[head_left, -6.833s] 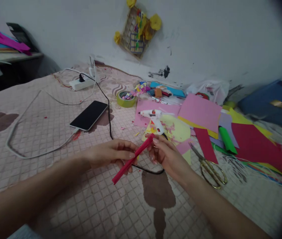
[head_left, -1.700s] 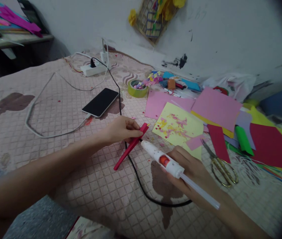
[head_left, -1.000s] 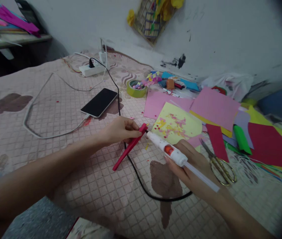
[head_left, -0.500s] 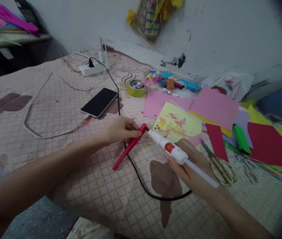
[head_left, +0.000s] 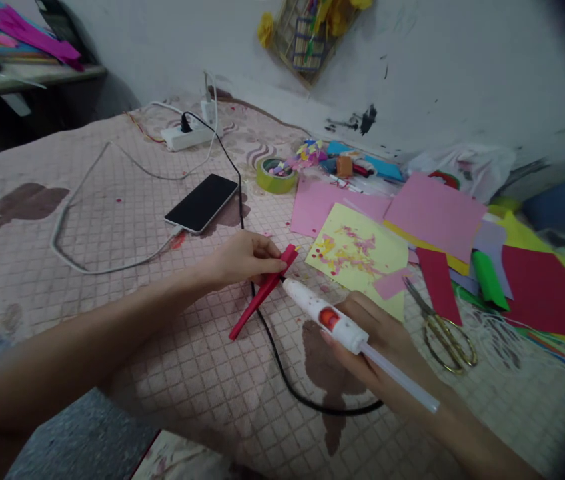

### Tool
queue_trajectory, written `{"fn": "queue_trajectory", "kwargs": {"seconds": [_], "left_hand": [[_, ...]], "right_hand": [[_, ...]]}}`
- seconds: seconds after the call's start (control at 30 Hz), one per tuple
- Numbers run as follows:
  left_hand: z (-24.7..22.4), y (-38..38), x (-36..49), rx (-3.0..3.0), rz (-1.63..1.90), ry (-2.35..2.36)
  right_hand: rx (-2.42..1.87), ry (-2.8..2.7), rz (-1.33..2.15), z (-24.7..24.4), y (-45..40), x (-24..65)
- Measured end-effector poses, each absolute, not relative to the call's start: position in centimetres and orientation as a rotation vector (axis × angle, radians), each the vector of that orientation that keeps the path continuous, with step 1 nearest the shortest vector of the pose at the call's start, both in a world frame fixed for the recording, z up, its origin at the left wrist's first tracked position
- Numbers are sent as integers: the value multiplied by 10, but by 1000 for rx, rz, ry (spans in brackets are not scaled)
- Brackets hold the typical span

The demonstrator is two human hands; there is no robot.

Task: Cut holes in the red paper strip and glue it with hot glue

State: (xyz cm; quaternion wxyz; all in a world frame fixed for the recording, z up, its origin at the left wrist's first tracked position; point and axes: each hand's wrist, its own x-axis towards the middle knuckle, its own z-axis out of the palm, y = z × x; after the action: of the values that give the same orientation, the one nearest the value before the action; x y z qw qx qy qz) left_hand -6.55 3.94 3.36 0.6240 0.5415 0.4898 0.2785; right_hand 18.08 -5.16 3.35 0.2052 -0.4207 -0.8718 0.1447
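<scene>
My left hand [head_left: 250, 259] pinches a folded red paper strip [head_left: 257, 301] near its upper end; the strip slants down to the left over the patterned cloth. In my right hand [head_left: 370, 333] is a white glue gun [head_left: 312, 303], with a clear glue stick [head_left: 402, 379] jutting from its back. The gun's dark tip meets or nearly meets the strip's edge, just below my left fingers. A black cord [head_left: 282, 373] passes beneath the strip.
A phone [head_left: 202, 203] on a white cable lies left of a tape roll [head_left: 276, 177]. Gold-handled scissors [head_left: 445, 333], a yellow sheet [head_left: 357, 250] with paper scraps and coloured papers [head_left: 542, 287] lie to the right. A power strip [head_left: 187, 137] sits farther back.
The glue gun's tip has moved left and down along the red strip, from near its upper end to below my left fingers. The view has shifted slightly.
</scene>
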Motion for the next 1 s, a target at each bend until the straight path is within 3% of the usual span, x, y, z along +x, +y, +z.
{"fn": "queue_trajectory", "kwargs": {"seconds": [0.5,1.0], "left_hand": [[33,40,-65,1226,649,1165],[34,40,-64,1227,646,1182]], "right_hand": [[-1088,-2672,420,28,-65,172],[-1081,-2556,491,32,-59,177]]}}
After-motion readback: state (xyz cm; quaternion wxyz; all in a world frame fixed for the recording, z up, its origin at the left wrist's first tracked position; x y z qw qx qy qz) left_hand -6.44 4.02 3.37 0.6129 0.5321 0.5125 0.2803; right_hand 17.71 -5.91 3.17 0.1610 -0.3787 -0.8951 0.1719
